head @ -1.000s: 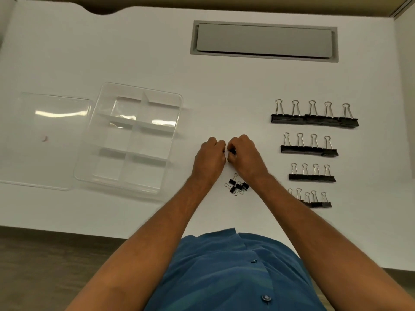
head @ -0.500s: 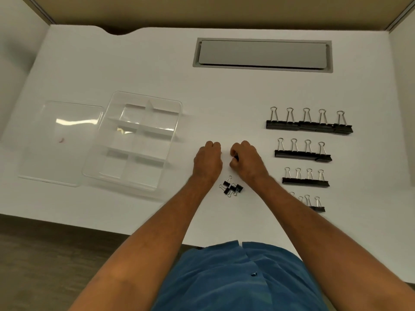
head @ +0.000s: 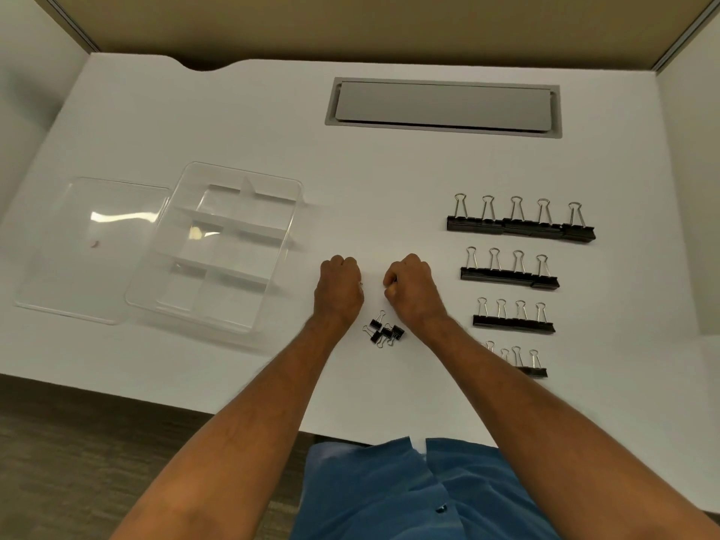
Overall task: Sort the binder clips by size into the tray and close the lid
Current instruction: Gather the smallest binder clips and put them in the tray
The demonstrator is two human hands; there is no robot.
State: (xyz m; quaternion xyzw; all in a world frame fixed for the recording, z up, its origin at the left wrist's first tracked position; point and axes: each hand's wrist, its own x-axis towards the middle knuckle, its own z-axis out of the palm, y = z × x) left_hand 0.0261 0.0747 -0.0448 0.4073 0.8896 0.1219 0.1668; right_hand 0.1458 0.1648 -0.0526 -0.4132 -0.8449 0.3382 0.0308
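A clear tray [head: 293,228] with several empty compartments sits at the left, its lid [head: 89,247] lying open flat beside it. Four rows of black binder clips lie at the right: the largest row [head: 520,226], a second row [head: 508,274], a third row [head: 513,323] and a smaller row [head: 530,369] partly hidden by my right forearm. A pile of tiny clips [head: 383,331] lies between my wrists. My left hand [head: 339,286] is a fist with a sliver of wire at the thumb. My right hand [head: 411,290] is a fist with a dark speck at the thumb.
A grey cable hatch [head: 444,107] is set into the white desk at the back. Partition walls stand left, right and behind. The desk's front edge runs just below the clip pile, with my blue shirt under it.
My two fists, pressed together over one tiny clip a second ago, have drawn apart sideways. The view has tilted, so everything sits lower in frame.
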